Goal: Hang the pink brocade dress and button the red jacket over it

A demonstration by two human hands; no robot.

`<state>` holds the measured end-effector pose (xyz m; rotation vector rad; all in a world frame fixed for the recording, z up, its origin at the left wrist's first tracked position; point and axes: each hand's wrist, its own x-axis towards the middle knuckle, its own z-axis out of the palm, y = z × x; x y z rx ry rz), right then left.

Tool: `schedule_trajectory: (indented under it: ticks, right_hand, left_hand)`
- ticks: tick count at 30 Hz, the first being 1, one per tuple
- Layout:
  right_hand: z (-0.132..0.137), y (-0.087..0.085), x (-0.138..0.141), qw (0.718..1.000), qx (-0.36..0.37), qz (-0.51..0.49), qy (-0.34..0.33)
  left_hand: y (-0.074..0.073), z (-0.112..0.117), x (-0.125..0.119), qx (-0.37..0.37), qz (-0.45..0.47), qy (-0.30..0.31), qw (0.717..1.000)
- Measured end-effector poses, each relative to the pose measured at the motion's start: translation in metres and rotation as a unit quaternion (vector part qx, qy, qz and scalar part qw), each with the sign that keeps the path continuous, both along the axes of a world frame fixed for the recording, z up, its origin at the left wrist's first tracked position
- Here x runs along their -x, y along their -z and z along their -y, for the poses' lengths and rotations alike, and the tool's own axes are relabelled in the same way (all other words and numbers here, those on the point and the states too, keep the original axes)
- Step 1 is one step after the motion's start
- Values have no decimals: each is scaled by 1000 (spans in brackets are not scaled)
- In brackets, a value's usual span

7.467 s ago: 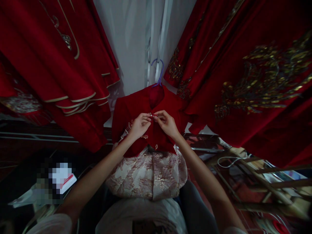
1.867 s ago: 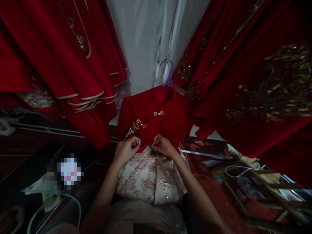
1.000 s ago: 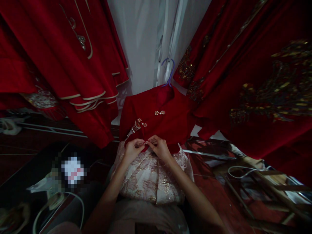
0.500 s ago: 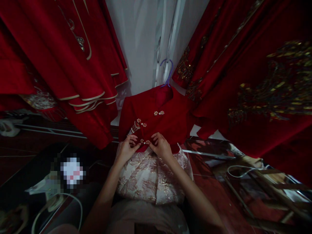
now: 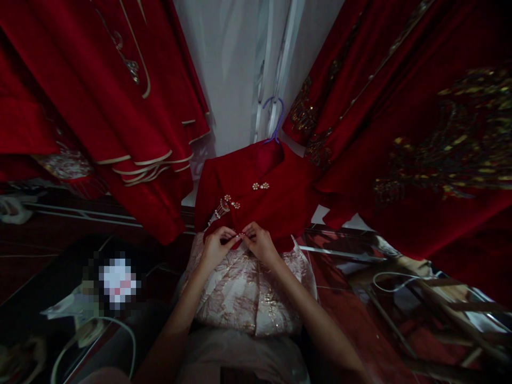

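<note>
A small red jacket (image 5: 276,200) hangs in front of me on a purple hanger (image 5: 275,120), over a pale brocade skirt (image 5: 244,293). Pearl clasps (image 5: 260,185) show fastened at its collar and chest. My left hand (image 5: 215,246) and my right hand (image 5: 260,244) meet at the jacket's lower front edge. Both pinch a small pearl clasp (image 5: 240,234) there, fingertips almost touching.
Large red embroidered garments hang close on the left (image 5: 104,106) and the right (image 5: 420,138), with a white wall (image 5: 236,69) between them. A white cable (image 5: 96,336) lies at lower left. Wooden slats and a cord (image 5: 404,277) lie at lower right.
My hands have worked down from the collar clasp to the hem clasp. In the last half second they closed together again on the lowest clasp.
</note>
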<state>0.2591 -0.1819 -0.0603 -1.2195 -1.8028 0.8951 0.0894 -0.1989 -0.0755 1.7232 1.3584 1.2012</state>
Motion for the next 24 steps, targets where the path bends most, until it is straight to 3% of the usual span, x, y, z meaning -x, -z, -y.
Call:
schedule_trajectory:
  ticks: [6, 9, 12, 14, 17, 24]
  right_hand:
    - [-2, -17, -10, 999, 36, -6, -30]
    - [-2, -35, -31, 987, 98, -5, -131]
    - [-2, -53, -56, 961, 160, -29, -224]
    - [-2, -60, -68, 954, 176, -39, -237]
    - [-3, -63, -75, 956, 179, -32, -229]
    - [-6, -55, -72, 952, 172, -53, -248]
  left_hand:
    - [-7, 1, -4, 25, 39, -27, 999]
    - [-8, -14, -7, 48, 119, -39, 991]
    - [-10, -36, -11, 103, 257, -45, 960]
    - [-15, -48, -17, 122, 348, -39, 929]
    - [-26, -57, -24, 122, 419, -31, 899]
    - [-38, -56, -24, 129, 413, -47, 900]
